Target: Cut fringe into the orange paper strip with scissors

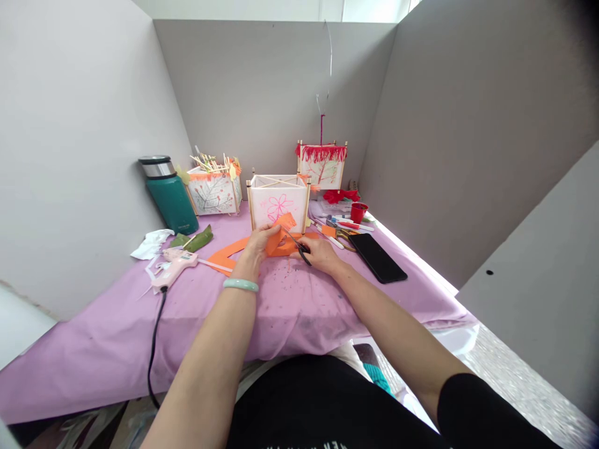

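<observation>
My left hand (259,244) is closed on a strip of orange paper (281,232), holding it up off the purple tablecloth (290,305). My right hand (319,252) grips black-handled scissors (296,243) whose blades reach into the orange paper. A larger orange paper piece (224,255) lies flat under my left hand. Just behind my hands stands a white paper lantern box (278,202) with a pink flower drawn on it.
A pink glue gun (175,267) with a black cord lies at left, near a green flask (169,194) and a box of sticks (214,190). A black phone (377,257), markers, a red cup (358,212) and a red-fringed lantern (322,163) sit at right.
</observation>
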A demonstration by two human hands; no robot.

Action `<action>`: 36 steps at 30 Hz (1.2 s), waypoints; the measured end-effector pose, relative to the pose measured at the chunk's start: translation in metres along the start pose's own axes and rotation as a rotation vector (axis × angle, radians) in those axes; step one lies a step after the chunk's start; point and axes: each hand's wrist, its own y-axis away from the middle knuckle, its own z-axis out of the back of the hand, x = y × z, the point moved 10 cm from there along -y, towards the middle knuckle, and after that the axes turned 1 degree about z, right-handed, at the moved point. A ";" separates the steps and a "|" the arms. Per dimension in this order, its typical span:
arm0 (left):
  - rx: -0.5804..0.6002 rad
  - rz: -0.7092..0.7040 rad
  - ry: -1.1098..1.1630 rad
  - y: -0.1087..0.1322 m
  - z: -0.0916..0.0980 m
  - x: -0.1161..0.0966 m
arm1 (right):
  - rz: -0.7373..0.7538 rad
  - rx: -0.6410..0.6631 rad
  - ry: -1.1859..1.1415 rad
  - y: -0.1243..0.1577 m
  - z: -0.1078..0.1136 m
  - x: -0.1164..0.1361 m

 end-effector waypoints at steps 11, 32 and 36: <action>-0.018 0.010 0.001 0.003 0.000 0.000 | -0.004 -0.010 0.033 0.000 0.001 -0.001; 0.027 0.065 -0.074 0.005 -0.006 0.006 | -0.003 -0.015 0.034 0.000 0.002 0.000; 0.024 0.064 -0.083 0.006 -0.007 0.005 | 0.001 -0.012 0.029 0.000 0.001 -0.002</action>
